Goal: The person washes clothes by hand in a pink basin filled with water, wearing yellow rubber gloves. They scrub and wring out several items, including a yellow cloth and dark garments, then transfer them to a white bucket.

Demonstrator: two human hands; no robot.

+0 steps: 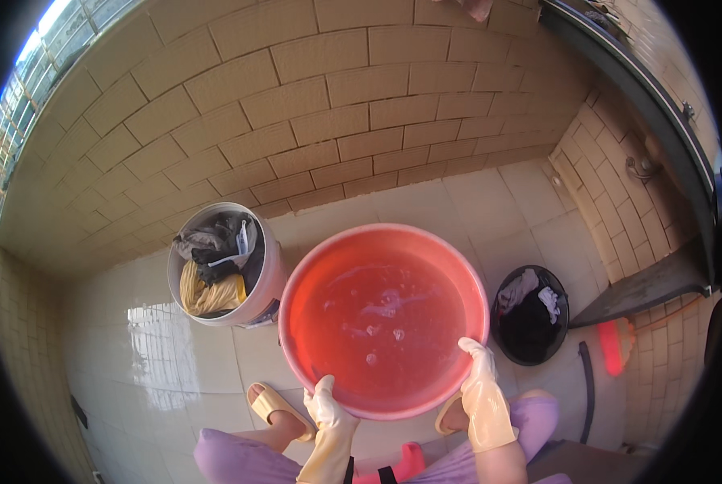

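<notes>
A large round pink plastic basin (385, 228) is before me, holding water with a few patches of bubbles. Both my hands wear cream rubber gloves. At the basin's near left rim, my left hand (329, 411) grips with the thumb over the edge. My right hand (483, 387) grasps the near right rim in the same way. The fingers of both hands are hidden beneath the rim. Whether the basin rests on the floor or is lifted, I cannot tell.
Left of the basin stands a white bucket (276, 266) full of dark and yellow clothes (212, 287). A black tub (562, 339) with laundry (527, 333) sits to the right. My feet wear yellow slippers (270, 404). A dark hose (587, 393) lies on the tiled floor (215, 375).
</notes>
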